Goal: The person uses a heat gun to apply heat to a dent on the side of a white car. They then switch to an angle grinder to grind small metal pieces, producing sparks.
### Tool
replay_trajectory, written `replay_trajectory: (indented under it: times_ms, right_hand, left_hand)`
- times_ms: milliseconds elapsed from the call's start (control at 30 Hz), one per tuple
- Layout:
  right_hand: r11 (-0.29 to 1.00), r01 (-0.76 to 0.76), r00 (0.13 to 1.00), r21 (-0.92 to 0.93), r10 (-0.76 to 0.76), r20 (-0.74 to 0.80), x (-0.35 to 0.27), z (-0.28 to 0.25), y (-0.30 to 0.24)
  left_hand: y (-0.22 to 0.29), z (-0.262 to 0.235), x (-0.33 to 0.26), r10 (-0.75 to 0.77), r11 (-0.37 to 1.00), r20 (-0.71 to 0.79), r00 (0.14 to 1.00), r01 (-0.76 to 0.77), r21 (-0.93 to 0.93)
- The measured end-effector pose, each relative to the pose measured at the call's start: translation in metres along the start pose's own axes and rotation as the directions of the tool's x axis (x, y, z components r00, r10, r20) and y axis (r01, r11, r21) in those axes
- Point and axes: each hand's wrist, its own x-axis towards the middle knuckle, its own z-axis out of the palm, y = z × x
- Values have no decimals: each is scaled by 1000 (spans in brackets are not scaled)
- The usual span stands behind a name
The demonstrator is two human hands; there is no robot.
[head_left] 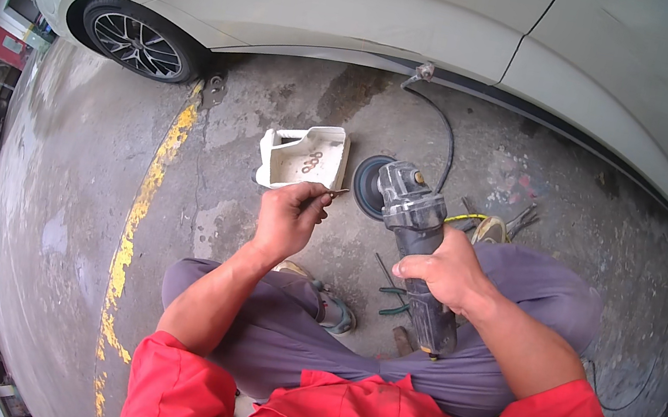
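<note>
Right hand [443,271] is closed around the grey body of an angle grinder [417,240], held above the lap with its dark disc [366,184] pointing toward the car [401,17]. Left hand [288,217] pinches a small metal piece [338,192] between fingertips, just beside the disc. A cut-open white plastic container [298,157] sits on the concrete floor [72,191] just beyond. Pliers [522,218] lie near the right knee.

Single head-worn fisheye view, looking steeply down, close over the lap, concrete floor [72,191] beyond
</note>
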Motion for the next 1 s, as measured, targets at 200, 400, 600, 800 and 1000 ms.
replay_trajectory:
  times_ms: [200,400,600,800,1000]
  right_hand:
    - [999,-38,997,8,37,70,3,-3,4]
    - [998,-15,1000,54,14,12,1,0,5]
    - [996,-64,996,64,60,71,1,-5,2]
    - [995,-76,996,69,72,61,0,-3,2]
    - [994,-83,993,73,76,91,1,-5,3]
  left_hand:
    - [1,5,-1,41,993,-14,999,-42,-111]
    - [-8,-5,-6,46,990,21,999,-42,-135]
    - [-5,3,-5,39,993,20,999,-36,-110]
    - [-14,1,-8,40,991,33,999,-35,-130]
    - [-9,9,-5,-9,982,40,999,16,-186]
